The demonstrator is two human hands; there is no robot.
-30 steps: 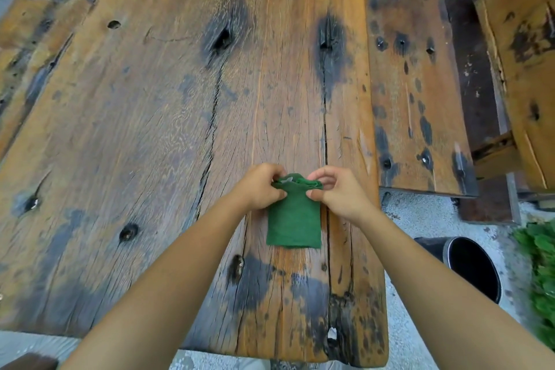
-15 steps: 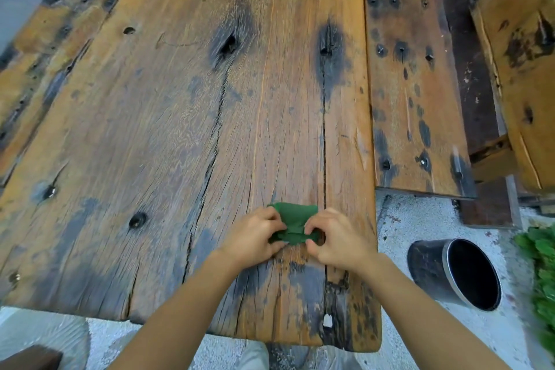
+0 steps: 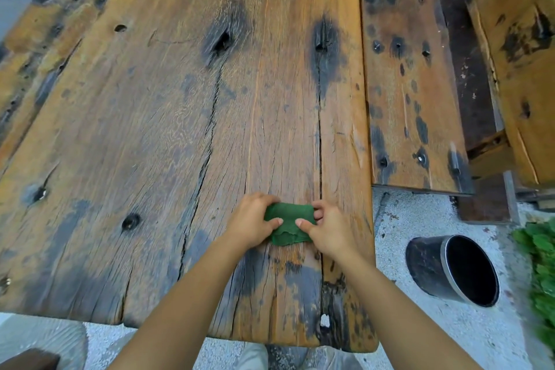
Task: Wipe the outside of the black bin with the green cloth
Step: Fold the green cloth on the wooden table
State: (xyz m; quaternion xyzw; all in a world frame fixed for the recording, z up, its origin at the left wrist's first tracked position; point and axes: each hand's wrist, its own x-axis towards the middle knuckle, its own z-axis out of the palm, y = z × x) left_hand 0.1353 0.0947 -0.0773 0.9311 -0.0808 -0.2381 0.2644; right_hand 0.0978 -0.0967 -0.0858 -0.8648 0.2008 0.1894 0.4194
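Prep step, we judge: left hand and right hand both pinch the green cloth on the tabletop; next it must go right, down to the black bin.

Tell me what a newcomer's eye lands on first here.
The green cloth stands out, folded small near the front edge of the weathered wooden table, pinched at each side by the left hand and right hand. Next, the black bin on the pale ground right of the table, untouched.
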